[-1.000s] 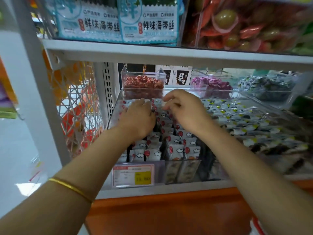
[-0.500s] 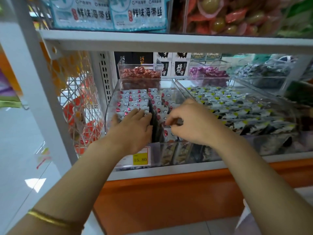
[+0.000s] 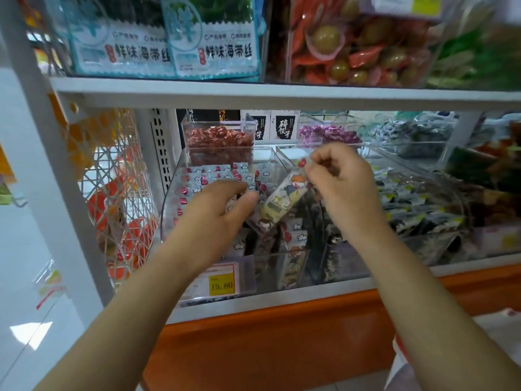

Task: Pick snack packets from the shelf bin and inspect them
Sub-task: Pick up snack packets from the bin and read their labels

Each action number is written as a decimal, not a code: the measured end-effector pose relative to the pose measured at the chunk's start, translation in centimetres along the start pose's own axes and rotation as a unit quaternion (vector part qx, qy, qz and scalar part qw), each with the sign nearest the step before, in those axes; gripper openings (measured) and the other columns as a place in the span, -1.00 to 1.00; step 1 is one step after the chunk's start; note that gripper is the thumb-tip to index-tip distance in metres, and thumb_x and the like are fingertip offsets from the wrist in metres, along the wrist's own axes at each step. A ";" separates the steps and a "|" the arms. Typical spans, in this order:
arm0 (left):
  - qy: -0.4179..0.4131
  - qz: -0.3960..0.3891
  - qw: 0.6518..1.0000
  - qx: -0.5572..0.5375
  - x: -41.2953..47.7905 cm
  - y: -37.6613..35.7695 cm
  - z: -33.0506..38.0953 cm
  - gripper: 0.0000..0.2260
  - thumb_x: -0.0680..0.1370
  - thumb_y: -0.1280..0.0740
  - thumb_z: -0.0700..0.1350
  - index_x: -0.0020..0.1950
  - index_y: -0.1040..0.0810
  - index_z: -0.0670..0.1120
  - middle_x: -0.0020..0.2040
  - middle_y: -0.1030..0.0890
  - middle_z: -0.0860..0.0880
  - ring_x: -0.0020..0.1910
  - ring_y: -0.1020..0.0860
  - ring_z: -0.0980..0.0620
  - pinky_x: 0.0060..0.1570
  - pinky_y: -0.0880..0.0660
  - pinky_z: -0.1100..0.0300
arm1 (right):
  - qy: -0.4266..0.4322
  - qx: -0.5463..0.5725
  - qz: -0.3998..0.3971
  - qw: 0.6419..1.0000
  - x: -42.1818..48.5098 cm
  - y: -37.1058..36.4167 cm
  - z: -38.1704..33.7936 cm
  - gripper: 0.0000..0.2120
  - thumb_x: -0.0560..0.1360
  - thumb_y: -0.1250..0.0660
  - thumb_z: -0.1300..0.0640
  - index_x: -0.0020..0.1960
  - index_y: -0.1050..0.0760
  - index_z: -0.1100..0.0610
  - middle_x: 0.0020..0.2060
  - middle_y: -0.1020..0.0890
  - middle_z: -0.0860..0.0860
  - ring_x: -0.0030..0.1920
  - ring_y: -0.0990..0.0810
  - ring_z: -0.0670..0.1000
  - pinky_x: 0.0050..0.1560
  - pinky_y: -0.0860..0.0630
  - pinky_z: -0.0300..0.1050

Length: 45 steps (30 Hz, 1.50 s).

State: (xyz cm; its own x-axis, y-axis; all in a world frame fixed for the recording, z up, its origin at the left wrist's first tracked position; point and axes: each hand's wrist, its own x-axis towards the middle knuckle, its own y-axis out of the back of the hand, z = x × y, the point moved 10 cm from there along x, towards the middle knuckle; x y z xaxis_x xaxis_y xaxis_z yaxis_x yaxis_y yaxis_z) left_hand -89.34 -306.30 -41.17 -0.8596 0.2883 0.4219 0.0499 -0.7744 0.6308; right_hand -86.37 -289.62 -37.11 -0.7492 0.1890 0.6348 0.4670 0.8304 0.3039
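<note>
- Right hand (image 3: 342,187): fingertips pinch the top edge of a glossy, oblong snack packet (image 3: 283,198), tilted above the clear plastic bin (image 3: 173,193).
- Left hand (image 3: 217,213): fingers extended, grasping nothing visible, covering packets beneath.
- Price tag (image 3: 221,282): partly hidden by the forearm.

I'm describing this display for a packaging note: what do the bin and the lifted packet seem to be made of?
Bin: clear rigid plastic, probably acrylic; its contents show through glossy walls. Snack packet, pinched by the right hand: seemingly thin glossy plastic film, printed with a cartoon.
</note>
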 end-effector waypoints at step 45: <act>0.057 -0.011 0.968 -0.245 0.1 -0.5 -0.6 -0.81 0.46 -0.39 -0.13 -0.02 -0.58 0.16 -0.15 -0.65 0.00 -0.22 -0.62 0.10 -0.28 -0.54 0.37 | -0.092 0.112 0.026 0.989 -0.8 0.4 5.0 -0.83 0.44 -0.40 0.17 -0.32 -0.57 0.17 -0.35 -0.60 0.14 -0.30 -0.57 0.06 -0.19 -0.56 0.01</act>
State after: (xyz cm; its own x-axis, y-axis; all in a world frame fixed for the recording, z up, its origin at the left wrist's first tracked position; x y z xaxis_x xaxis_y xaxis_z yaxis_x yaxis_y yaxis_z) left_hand -89.74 -306.24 -41.84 -0.9097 0.2655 0.3192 -0.1928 -0.9510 0.2416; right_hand -87.92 -286.81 -41.11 -0.8096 0.3095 0.4988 0.4066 0.9085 0.0963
